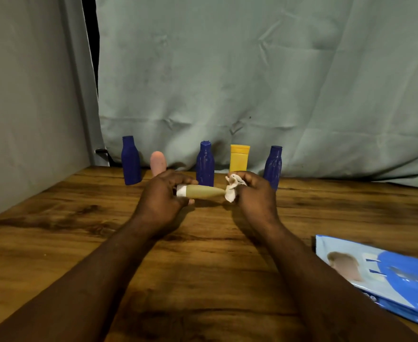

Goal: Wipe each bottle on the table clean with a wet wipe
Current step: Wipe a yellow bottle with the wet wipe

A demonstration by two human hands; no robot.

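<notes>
We held the tan bottle sideways just above the wooden table, between both hands. Our left hand gripped its white-capped end, fingers curled round it, while our right hand pinched the crumpled wet wipe against the bottle's narrow far end. Behind our hands, a row of other bottles stood upright near the table's back edge: a left blue bottle, a pink bottle just beside it and partly hidden by our left hand, a middle blue bottle, a yellow bottle, and a right blue bottle partly behind our right hand. A blue wipes pack lay flat at the table's near right, well apart from the bottles. A wrinkled grey-green cloth hung behind the row.
</notes>
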